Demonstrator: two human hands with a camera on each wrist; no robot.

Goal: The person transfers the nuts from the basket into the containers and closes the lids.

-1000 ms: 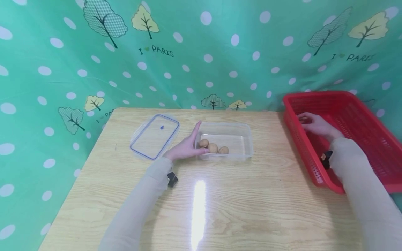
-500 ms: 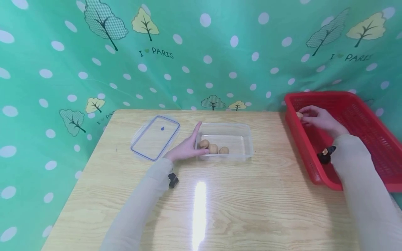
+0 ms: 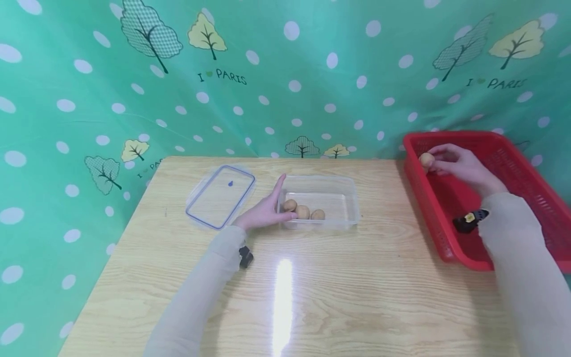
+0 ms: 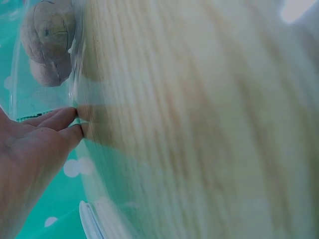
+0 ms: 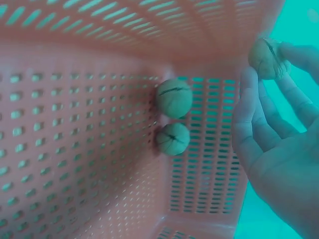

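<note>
In the head view my right hand [image 3: 466, 167] pinches a walnut [image 3: 426, 160] between thumb and fingertips, by the left wall of the red basket [image 3: 421, 201]. The right wrist view shows that walnut [image 5: 269, 59] in the fingertips, while an upper walnut [image 5: 174, 98] and a lower walnut [image 5: 173, 139] lie inside the basket. My left hand [image 3: 263, 212] rests against the left end of a clear plastic container [image 3: 350, 198], fingers straight, thumb over the front rim. Three walnuts [image 3: 302, 212] show in that container. The left wrist view has the fingertips [image 4: 70, 117] touching down beside it.
A clear lid [image 3: 220, 197] with a blue seal lies flat on the wooden table [image 3: 348, 287], left of the container. Behind the table hangs a green dotted cloth [image 3: 267, 74]. The basket's high walls surround the right hand's area.
My right hand has risen inside the basket and moved slightly right, bringing the pinched walnut into view near the left rim. The left hand and container stay as they were.
</note>
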